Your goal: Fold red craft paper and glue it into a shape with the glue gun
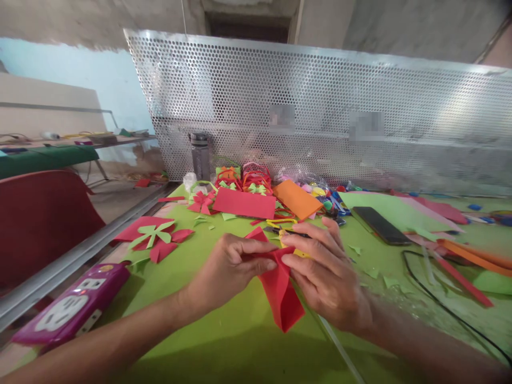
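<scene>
A folded piece of red paper (pixel 282 298) is held over the green table top, between both hands. My left hand (pixel 236 266) pinches its upper left part between thumb and fingers. From the other side, my right hand (pixel 324 266) grips the paper's upper right edge with thumb and fingertips. The lower end of the paper hangs down in a pointed, open fold. Just behind my right hand lie yellow-handled scissors (pixel 285 226), partly hidden by the fingers.
Red and green paper flowers (pixel 152 234) and a purple power strip (pixel 76 304) lie left. A red sheet (pixel 245 202), an orange sheet (pixel 298 198) and a bottle (pixel 199 157) stand or lie behind. A phone (pixel 380 225) and a black cable (pixel 440 298) are right.
</scene>
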